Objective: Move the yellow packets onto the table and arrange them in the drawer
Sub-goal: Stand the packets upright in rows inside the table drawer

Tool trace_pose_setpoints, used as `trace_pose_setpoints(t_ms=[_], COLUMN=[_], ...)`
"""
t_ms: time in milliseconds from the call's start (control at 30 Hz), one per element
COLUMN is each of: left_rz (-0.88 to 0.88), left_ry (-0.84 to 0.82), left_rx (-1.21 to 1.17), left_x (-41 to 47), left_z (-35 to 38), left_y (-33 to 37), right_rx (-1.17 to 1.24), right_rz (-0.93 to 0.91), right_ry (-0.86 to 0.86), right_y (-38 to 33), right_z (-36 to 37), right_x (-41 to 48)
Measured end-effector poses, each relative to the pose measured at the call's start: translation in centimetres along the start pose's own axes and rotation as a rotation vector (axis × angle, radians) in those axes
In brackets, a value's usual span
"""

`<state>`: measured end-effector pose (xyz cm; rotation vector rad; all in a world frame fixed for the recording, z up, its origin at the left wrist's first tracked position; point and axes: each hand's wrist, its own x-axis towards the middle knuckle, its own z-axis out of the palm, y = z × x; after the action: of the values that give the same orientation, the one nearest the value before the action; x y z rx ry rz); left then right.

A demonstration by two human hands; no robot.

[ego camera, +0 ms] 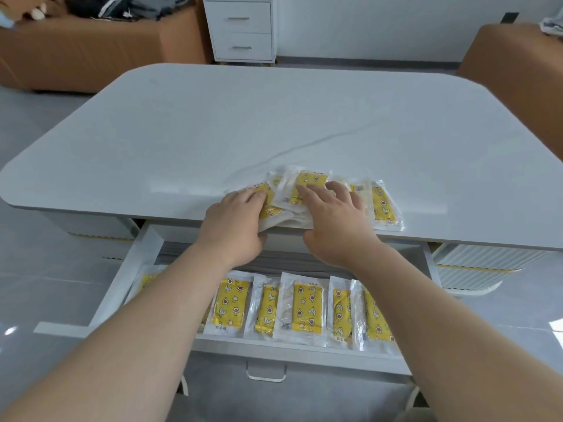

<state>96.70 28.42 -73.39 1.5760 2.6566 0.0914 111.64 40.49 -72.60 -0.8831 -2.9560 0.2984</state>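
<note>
Left hand (240, 214) pinches the near edge of a loose pile of flat yellow packets (307, 182) with a star-and-moon print, each sealed in a clear plastic sleeve. Its fingers curl over the top and its thumb is tucked beneath, where the pile overhangs the rim. Right hand (335, 214) lies on the same pile with fingers spread and fairly straight, pressing down and closed round nothing. Its thumb hangs off the edge (contact with the underside cannot be told).

The pile sits fanned and overlapping at the near edge of the white, round-cornered table (274, 117). Below it, the white pull-out drawer (122, 281) stands open, with a row of packets (306, 306) laid side by side and slightly overlapped.

Handling, as judged: the packets are light, thin and floppy, and the film is slick, so they will slide over one another. They are best taken by the clear sealed margins, or squared into a stack and held top and bottom.

Both forearms reach forward over the drawer, palms down, hands close together.
</note>
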Motion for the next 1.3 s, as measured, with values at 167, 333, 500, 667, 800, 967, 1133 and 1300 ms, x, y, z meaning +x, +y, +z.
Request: trace_pose_setpoints(t_ms=[167,333,500,667,800,967,1133,1300], left_rz=[-0.041,-0.11,-0.165,-0.289,-0.438,-0.518,-0.654,-0.699], left_ry=[0.052,0.12,0.252,0.262,0.359,0.383,0.418,0.348], left_rx=[-0.039,0.022,-0.009,-0.663,-1.293,-1.559,-1.459,-1.411], left_x=[-0.6,-1.5,-1.8,-1.7,-1.5,-1.5,-2.0,-3.0], left_z=[-0.4,-1.3,-1.9,-2.8,-4.0,-5.0,-5.0,-5.2], left_y=[-0.6,-0.4,-0.2,-0.1,0.3,0.8,0.2,-1.1], right_rx=[-0.11,-0.155,0.007,0.635,0.932,1.256,1.298,1.236], right_rz=[-0.009,0.028,-0.02,0.183,0.264,0.265,0.277,0.247], right_ry=[0.127,0.312,0.635,0.566,0.553,0.583,0.592,0.532], right_y=[-1.1,-1.8,-1.5,-1.7,-2.3,-3.4,-4.2,-4.6], right_z=[-0.2,0.4,0.4,-0.8,-2.0,-2.5,-2.1,-1.6], right_x=[-0.5,-0.6,-0.6,-0.9,-1.1,-1.1,-1.1,-1.3])
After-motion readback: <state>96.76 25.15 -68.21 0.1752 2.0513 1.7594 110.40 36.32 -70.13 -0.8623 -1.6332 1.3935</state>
